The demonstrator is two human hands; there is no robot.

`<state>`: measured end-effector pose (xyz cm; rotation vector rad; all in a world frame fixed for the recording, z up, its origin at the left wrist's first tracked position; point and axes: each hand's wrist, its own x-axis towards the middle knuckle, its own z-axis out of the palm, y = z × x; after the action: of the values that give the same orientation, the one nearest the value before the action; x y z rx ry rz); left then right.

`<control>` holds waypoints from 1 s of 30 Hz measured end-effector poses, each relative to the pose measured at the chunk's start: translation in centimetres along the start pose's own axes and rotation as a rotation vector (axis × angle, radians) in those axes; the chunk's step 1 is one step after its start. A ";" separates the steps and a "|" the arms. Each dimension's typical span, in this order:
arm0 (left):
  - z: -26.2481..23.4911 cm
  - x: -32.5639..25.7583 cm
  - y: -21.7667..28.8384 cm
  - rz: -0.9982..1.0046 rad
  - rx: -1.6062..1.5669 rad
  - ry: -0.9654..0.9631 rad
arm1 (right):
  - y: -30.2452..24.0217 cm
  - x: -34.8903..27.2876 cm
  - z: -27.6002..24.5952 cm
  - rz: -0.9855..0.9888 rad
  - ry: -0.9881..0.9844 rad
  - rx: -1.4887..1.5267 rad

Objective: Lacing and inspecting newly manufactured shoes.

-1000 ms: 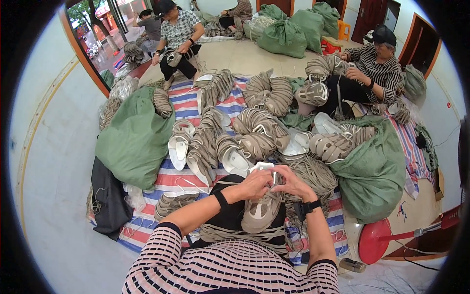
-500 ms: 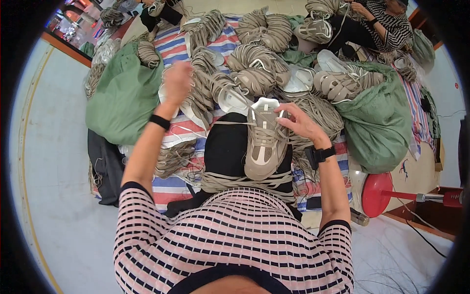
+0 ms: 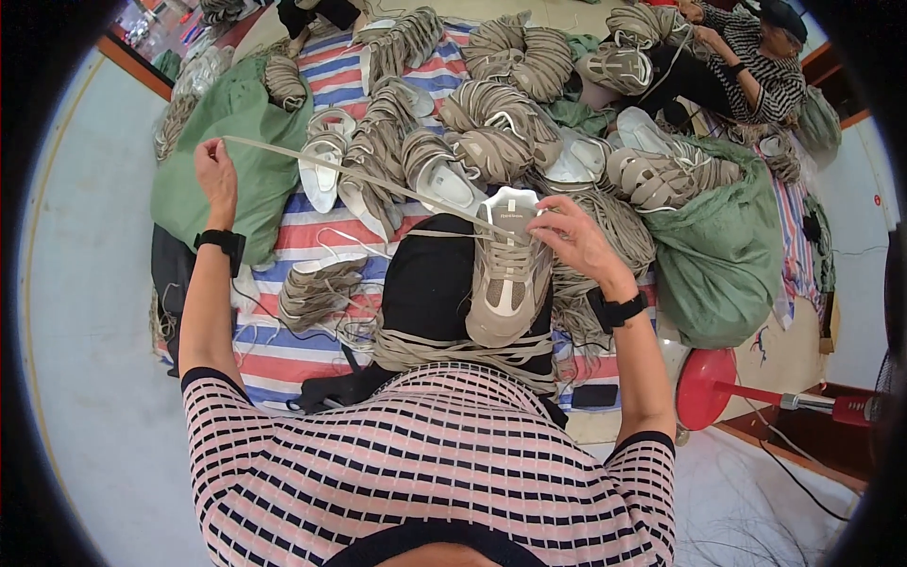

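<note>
A beige and grey shoe upper with a white lining rests on my lap, toe toward me, partly laced. My left hand, out at the left over a green sack, is closed in a pinch on the end of a flat beige shoelace. That lace runs taut across to the eyelets near the tongue. At the upper's right collar edge, my right hand is closed with thumb and fingers on the upper. More loose laces lie across the black cloth on my lap.
Stacks of similar uppers cover a striped sheet ahead. Green sacks stand at left and right. A red round-based stand and a dark phone-like slab are at right. Another person sits at far right.
My left hand has swung out left and a little toward me, drawing the lace into a long straight line. My right hand has stayed at the upper's edge.
</note>
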<state>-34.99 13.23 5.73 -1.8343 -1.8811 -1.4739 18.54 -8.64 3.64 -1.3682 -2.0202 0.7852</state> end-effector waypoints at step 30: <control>5.5 6.4 -2.3 -0.833 -1.977 -0.527 | -1.4 -0.1 1.7 0.011 0.308 -0.041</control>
<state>-35.70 21.99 5.95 -1.6148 -0.7982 -4.5033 16.49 -9.46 3.54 -1.4269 -1.7978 0.5034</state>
